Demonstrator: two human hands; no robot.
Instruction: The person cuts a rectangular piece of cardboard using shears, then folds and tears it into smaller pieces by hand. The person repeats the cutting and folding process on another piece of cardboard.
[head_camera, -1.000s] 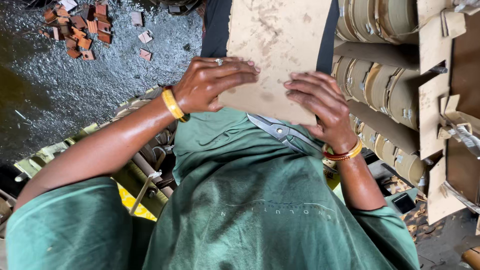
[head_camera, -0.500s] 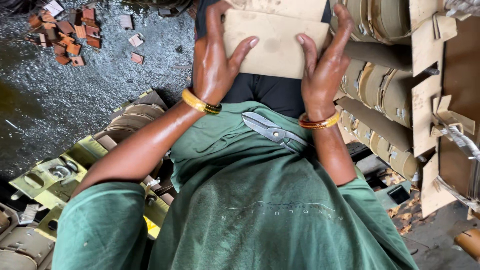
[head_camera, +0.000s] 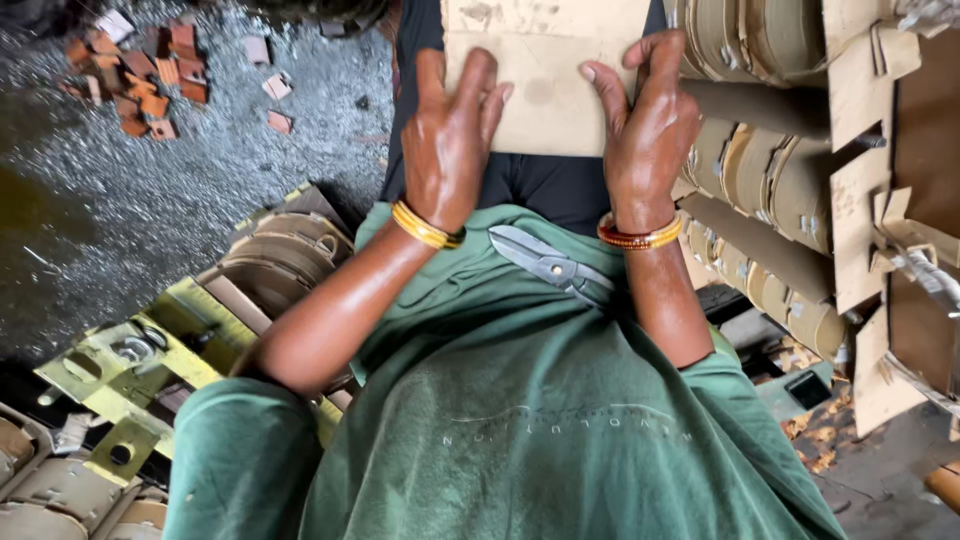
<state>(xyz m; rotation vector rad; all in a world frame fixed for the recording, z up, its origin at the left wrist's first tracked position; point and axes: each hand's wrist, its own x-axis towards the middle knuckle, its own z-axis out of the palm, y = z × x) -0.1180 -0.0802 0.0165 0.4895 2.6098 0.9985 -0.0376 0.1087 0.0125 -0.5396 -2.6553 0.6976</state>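
Both hands press flat on a tan cardboard sheet (head_camera: 545, 90) lying across the lap. The left hand (head_camera: 450, 140) rests open on the sheet's left portion, fingers spread; the right hand (head_camera: 650, 125) rests open at its right edge, thumb hooked over the side, apparently to keep the sheet from sliding. Metal snips (head_camera: 550, 265) lie on the green shirt (head_camera: 520, 400), just below the wrists, within reach. Rolled cardboard bands (head_camera: 760, 170) stand stacked to the right.

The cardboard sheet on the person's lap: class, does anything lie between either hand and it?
Nothing visible does. The left hand and right hand both rest flat on the cardboard sheet. The metal shears lie nearer the body, on the green shirt.
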